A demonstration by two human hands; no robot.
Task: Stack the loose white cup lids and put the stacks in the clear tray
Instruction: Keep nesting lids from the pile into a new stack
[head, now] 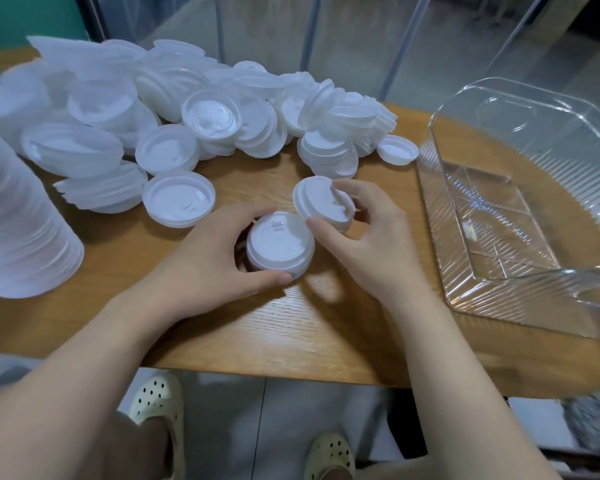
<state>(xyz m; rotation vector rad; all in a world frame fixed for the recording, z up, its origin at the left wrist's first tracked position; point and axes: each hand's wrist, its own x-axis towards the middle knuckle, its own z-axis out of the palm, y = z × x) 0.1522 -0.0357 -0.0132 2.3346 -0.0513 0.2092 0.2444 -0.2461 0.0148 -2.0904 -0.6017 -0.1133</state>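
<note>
While our left hand [219,251] gripped a short lid stack [279,245] on the bench [291,327], our right hand [364,233] pinched a tilted lid [321,202], clear tray [499,299] beside.

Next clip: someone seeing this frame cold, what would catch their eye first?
Probably the heap of white lids sprawled across the far left of the wooden table. Next, the two hands at centre: the left hand grips a short stack of lids on the table, while the right hand holds a tilted single lid just beside it. The clear tray on the right holds no lids yet.
</note>
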